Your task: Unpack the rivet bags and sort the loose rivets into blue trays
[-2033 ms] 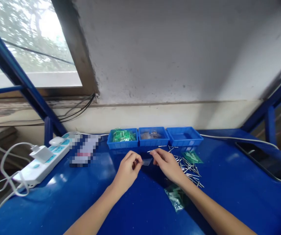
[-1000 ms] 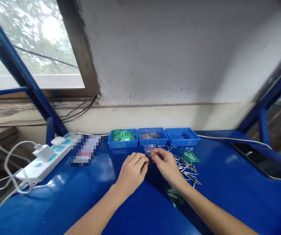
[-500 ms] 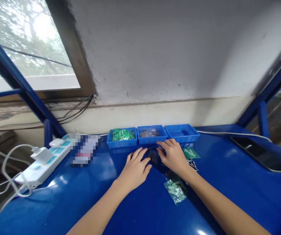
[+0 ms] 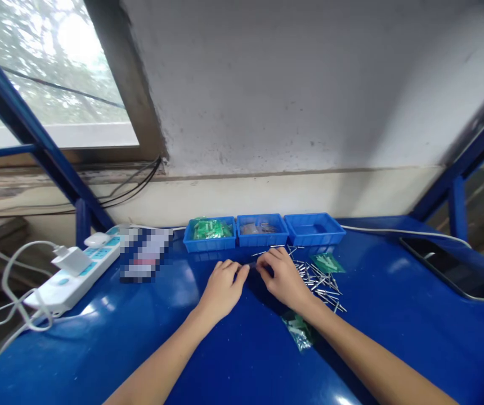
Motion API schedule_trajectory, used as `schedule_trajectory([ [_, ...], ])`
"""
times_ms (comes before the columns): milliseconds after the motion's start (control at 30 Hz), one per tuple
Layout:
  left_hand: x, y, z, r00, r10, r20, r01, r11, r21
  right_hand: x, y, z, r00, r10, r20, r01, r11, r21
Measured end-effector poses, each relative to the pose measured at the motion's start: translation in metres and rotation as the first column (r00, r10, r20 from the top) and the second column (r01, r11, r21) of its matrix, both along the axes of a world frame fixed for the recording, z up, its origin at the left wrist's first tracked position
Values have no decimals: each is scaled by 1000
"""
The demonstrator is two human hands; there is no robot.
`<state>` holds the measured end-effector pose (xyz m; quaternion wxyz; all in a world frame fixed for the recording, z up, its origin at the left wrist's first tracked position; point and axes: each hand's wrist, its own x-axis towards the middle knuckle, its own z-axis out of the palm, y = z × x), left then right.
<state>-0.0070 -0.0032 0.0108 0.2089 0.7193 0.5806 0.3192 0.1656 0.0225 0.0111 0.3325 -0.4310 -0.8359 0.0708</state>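
Blue table (image 4: 242, 349): spreading before the middle tray (image 4: 263, 241)
Clear film (image 4: 253, 266): just this side of that tray, running crosswise, hand to hand
Left hand (image 4: 223, 288): pinching its left end
Right hand (image 4: 283, 278): pinching its right, equally near

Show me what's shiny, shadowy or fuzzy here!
Head view: the window glows white; head view: glare spots shine on the blue table, with dark shadow beside the right arm; head view: blocky squares hide an item's edges; head view: what's between the left hand and right hand is too unclear to name.
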Motion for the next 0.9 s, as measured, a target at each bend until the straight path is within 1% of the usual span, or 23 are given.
schedule_trajectory([
  [33, -1, 1, 1, 987, 3, 159, 10, 997, -79, 0, -1, 2, 999, 20, -50, -18, 999, 44],
  [67, -1, 2, 3, 950, 15, 312, 37, 986, -160, 1, -2, 4, 995, 43, -95, -34, 995, 93],
  [100, -1, 2, 5, 899, 33, 437, 76, 971, -229, 1, -2, 6, 990, 66, -125, -48, 989, 139],
  [133, -1, 3, 7, 849, 47, 526, 118, 954, -274, 2, -3, 7, 987, 81, -139, -56, 983, 177],
  [167, -1, 3, 8, 813, 49, 581, 154, 943, -296, 3, -4, 8, 985, 90, -145, -59, 977, 204],
  [200, -1, 2, 9, 792, 46, 609, 173, 939, -297, 3, -4, 8, 985, 91, -148, -57, 974, 218],
  [233, -1, 2, 10, 789, 40, 613, 168, 945, -279, 4, -4, 8, 985, 84, -152, -50, 975, 217],
  [267, -1, 2, 9, 803, 35, 595, 137, 961, -241, 4, -4, 9, 984, 71, -162, -37, 979, 202],
  [333, -2, 1, 8, 874, 21, 485, 29, 995, -95, 4, -4, 10, 978, 38, -207, -15, 994, 112],
  [367, -2, 0, 8, 919, 8, 394, -12, 1000, 9, 4, -4, 12, 971, 29, -237, -22, 999, 29],
  [400, -2, -1, 8, 957, -10, 291, -26, 993, 119, 4, -4, 13, 961, 20, -275, -42, 996, -75],
  [433, -2, -3, 7, 982, -32, 189, -10, 976, 218, 3, -4, 14, 949, 8, -314, -71, 979, -192],
  [500, -1, -6, 7, 997, -76, 32, 60, 931, 359, 0, -5, 14, 921, -28, -388, -138, 909, -394],
  [533, 0, -7, 6, 995, -100, -16, 98, 911, 400, -2, -6, 13, 902, -49, -429, -170, 873, -457],
  [567, 1, -8, 6, 992, -122, -45, 130, 896, 426, -5, -7, 12, 878, -71, -474, -198, 847, -493],
  [600, 2, -8, 5, 988, -140, -63, 154, 885, 439, -8, -7, 10, 852, -85, -517, -225, 832, -508],
  [667, 3, -8, 4, 984, -161, -71, 176, 880, 441, -11, -7, 6, 805, -104, -584, -258, 824, -504],
  [700, 4, -9, 4, 985, -161, -69, 175, 883, 435, -11, -6, 5, 787, -121, -605, -257, 827, -499],
  [767, 5, -10, 4, 987, -148, -63, 161, 901, 404, -6, 0, 9, 754, -176, -633, -213, 846, -489],
  [833, 9, -14, 6, 985, -154, -77, 171, 928, 332, 6, 8, 21, 695, -249, -674, -139, 874, -466],
  [900, 14, -22, 9, 972, -203, -122, 226, 946, 231, 23, 15, 41, 597, -306, -741, -14, 920, -391],
])
